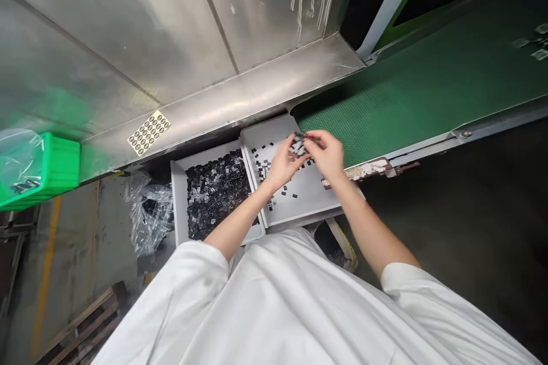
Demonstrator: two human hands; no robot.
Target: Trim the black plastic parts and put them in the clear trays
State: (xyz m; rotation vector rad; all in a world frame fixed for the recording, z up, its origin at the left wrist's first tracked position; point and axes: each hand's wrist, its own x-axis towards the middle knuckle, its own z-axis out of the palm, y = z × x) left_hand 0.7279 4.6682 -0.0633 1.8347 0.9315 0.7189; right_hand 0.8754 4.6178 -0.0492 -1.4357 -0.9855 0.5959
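Observation:
Both of my hands meet above the right-hand light grey tray (317, 205), near the end of the green conveyor belt. Between them is a small cluster of clear and black plastic parts (298, 145). My left hand (282, 166) grips the cluster from the left, and the fingers of my right hand (327, 154) close on its right side. Loose small black pieces (284, 194) lie scattered in the tray beneath. To the left, a second grey tray (180, 205) holds a thick heap of black and clear plastic parts (218, 194).
The green conveyor belt (411, 102) runs to the upper right, with clear parts (540, 55) at its far end. A sticker sheet (149, 132) lies on the metal ledge. At left are a green bin (62, 162), a plastic bag (149, 217) and a wooden pallet (85, 331).

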